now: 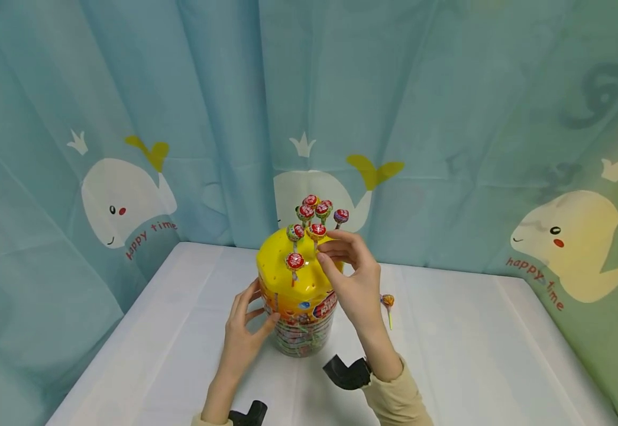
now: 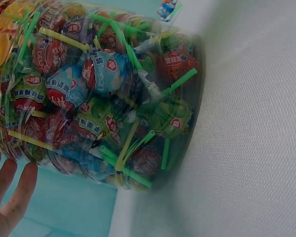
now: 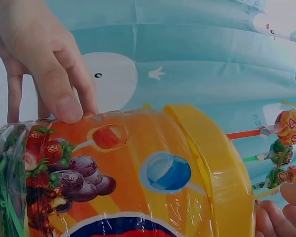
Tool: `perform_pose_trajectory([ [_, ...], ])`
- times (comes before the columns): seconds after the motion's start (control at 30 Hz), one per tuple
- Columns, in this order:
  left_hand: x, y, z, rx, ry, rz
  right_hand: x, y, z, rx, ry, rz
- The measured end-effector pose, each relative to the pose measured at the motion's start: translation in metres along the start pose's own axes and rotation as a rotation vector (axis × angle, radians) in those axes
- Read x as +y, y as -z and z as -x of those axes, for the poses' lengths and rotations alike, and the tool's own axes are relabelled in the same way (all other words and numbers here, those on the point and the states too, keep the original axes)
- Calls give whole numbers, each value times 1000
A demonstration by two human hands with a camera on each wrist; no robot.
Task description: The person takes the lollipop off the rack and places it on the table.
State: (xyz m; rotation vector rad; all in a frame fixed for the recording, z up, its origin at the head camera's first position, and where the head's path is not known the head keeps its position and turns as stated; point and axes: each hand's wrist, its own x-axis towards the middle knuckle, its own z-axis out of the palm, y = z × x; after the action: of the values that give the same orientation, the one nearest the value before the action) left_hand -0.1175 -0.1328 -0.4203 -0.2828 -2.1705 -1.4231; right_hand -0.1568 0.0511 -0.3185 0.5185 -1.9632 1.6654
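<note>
A clear round jar (image 1: 303,338) of wrapped lollipops stands upright with a yellow lid (image 1: 272,260). Several lollipops stick up from the lid, among them a front one (image 1: 295,261) with a red and white wrapper. My left hand (image 1: 240,342) holds the jar's left side, thumb at the front and fingers spread round it. Over the lid's right side, my right hand (image 1: 359,287) pinches the stick of a lollipop (image 1: 316,231) between thumb and fingers, just below its head. In the right wrist view, the fingertips partly hide that lollipop's stick.
A loose orange-wrapped lollipop (image 1: 388,300) lies on the white table (image 1: 458,343), right of the jar. Blue curtains (image 1: 223,118) with printed whales hang close behind the table. A black wrist mount (image 1: 347,373) sits on the right forearm.
</note>
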Motion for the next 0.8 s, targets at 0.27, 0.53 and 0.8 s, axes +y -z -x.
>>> perform_pose_trajectory([
  [0.27, 2, 0, 0, 3, 14, 2, 2, -5, -3, 7, 23, 0],
  [0.53, 1, 0, 0, -4, 16, 6, 4, -7, -4, 12, 52, 34],
  [0.8, 1, 0, 0, 2, 15, 2, 5, -9, -4, 18, 58, 34],
])
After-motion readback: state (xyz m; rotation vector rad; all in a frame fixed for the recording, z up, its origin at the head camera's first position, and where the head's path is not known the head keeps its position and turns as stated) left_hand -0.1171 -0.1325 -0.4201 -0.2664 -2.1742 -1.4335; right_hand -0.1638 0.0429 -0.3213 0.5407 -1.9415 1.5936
